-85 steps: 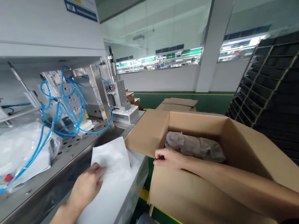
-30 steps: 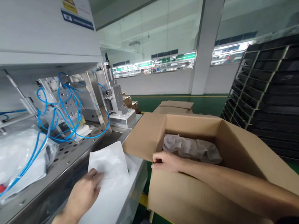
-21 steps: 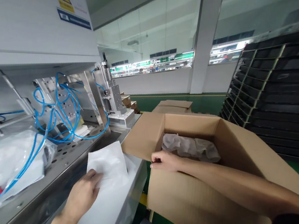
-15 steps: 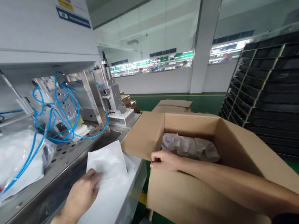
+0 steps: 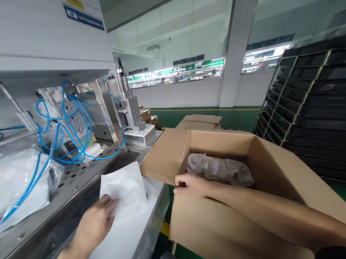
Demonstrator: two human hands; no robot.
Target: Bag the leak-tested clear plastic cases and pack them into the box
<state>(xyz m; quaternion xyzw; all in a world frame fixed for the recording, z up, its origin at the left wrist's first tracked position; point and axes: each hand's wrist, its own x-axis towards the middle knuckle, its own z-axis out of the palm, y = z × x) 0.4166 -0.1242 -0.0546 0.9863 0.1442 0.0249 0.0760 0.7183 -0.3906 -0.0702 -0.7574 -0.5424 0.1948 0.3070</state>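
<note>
My left hand (image 5: 96,225) has its fingers closed at the lower left edge of a thin white paper-like sheet or bag (image 5: 125,187). That piece lies on a pale work surface (image 5: 125,243), and whether anything is inside it cannot be made out. My right hand (image 5: 190,186) reaches across a large open cardboard box (image 5: 283,173), its curled fingers at the corner of the near flap (image 5: 207,216). Inside the box sit several lumpy items in translucent white wrapping (image 5: 217,168), partly hidden behind my right forearm.
To the left, a machine bench bears metal fixtures (image 5: 129,106), looping blue air hoses (image 5: 80,149) and a clear plastic bag (image 5: 6,184). Tall stacked black trays (image 5: 331,107) rise on the right. Another cardboard box (image 5: 198,121) stands behind the open one.
</note>
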